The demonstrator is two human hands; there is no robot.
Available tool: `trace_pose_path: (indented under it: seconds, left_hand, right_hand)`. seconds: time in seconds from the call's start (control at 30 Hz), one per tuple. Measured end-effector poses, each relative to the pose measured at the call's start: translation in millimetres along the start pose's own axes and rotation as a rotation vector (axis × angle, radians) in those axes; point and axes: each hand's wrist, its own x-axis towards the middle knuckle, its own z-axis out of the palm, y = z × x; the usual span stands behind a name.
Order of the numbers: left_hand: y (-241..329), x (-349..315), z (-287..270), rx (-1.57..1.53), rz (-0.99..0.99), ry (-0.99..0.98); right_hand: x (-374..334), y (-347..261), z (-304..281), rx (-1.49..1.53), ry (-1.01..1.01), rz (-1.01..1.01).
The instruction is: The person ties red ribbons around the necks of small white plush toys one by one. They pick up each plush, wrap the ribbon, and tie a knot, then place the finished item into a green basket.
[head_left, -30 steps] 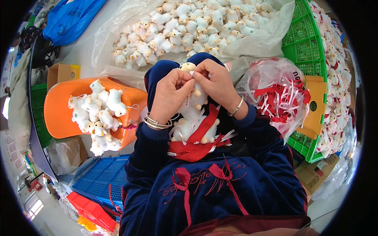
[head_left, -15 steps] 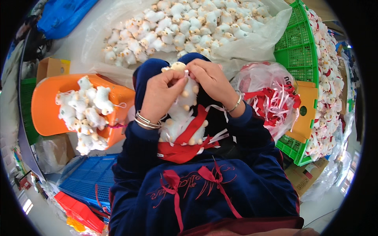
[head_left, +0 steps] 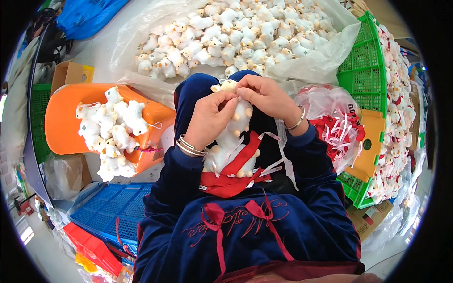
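Both hands, left hand (head_left: 210, 118) and right hand (head_left: 266, 96), are pinching the plush toy (head_left: 236, 127) at its neck. It is looking soft and light; gripping the body seems safest.

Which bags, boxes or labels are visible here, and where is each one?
Clear plastic bag, right of the hands: crumpled, holds red and white ribbons.
Cardboard box, upper left: brown, with a yellow label.
Clear plastic sheet, top: under white plush toys.
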Motion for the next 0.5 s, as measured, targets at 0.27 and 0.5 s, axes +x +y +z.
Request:
trace_pose_path:
  seconds: [0.27, 0.5]
  left_hand:
    - [-7.7, 1.2, 9.5, -0.109, -0.035, 0.113]
    - [-4.7, 5.1, 13.0, -0.147, -0.013, 0.097]
  right_hand:
    - [0.4, 3.6, 7.1, -0.033, 0.114, -0.005]
    - [-2.1, 3.6, 7.7, 0.017, 0.169, -0.013]
